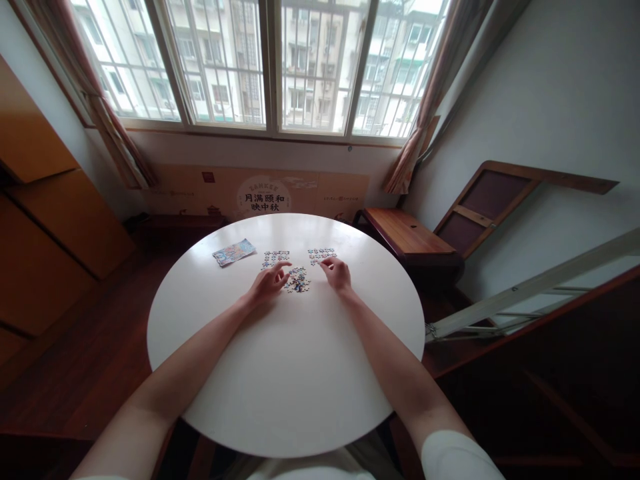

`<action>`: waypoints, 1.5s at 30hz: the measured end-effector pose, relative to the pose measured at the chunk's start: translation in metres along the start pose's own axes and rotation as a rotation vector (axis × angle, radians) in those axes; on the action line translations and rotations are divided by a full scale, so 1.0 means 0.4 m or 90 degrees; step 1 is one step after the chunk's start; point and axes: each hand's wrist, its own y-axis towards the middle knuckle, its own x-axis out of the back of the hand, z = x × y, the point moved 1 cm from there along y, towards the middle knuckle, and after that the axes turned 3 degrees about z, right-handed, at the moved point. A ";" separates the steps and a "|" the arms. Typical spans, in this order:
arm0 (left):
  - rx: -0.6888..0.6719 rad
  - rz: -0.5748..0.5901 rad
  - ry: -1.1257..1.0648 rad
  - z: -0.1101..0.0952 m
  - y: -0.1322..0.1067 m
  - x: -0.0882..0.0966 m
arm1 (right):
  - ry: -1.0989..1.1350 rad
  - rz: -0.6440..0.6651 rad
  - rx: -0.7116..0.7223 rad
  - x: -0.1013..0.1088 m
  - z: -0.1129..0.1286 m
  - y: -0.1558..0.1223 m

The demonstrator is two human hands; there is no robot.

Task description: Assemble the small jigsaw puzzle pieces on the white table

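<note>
A small heap of loose jigsaw pieces (299, 283) lies on the round white table (280, 373). My left hand (270, 280) rests at the heap's left side, index finger stretched out and thumb apart, holding nothing that shows. Beyond it sits one group of spread jigsaw pieces (277, 256). A second group of jigsaw pieces (323, 253) lies in rows to the right. At that group's near edge my right hand (338, 275) is closed in a pinch on a jigsaw piece, largely hidden by the fingertips. Farther left lies a colourful picture sheet (234, 253).
Behind the table a printed cardboard panel (200, 190) leans under the barred window (225, 67). A wooden bench (410, 231) stands at the back right, near a leaning wooden frame (487, 200). Wooden cabinets (60, 227) line the left wall.
</note>
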 end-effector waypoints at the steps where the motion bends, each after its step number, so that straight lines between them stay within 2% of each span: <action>1: 0.000 0.002 0.000 -0.001 0.000 0.001 | -0.042 -0.026 -0.032 0.014 -0.009 0.003; 6: -0.004 0.007 0.005 0.001 -0.001 0.001 | -0.125 -0.026 -0.156 0.044 -0.029 0.005; 13: -0.007 0.008 0.012 0.012 0.000 -0.006 | -0.163 0.018 -0.200 0.034 -0.027 0.004; 18: -0.012 0.017 0.016 0.013 0.000 -0.006 | -0.206 0.036 -0.173 0.036 -0.024 0.003; 24: -0.015 0.014 0.024 0.011 0.001 -0.006 | -0.342 0.096 -0.117 0.030 0.008 -0.008; 29: -0.022 0.026 0.038 0.006 0.002 -0.002 | -0.410 0.120 -0.103 0.023 0.022 -0.016; 45: -0.025 0.028 0.038 0.006 0.001 -0.002 | -0.368 0.116 -0.082 0.017 0.002 -0.016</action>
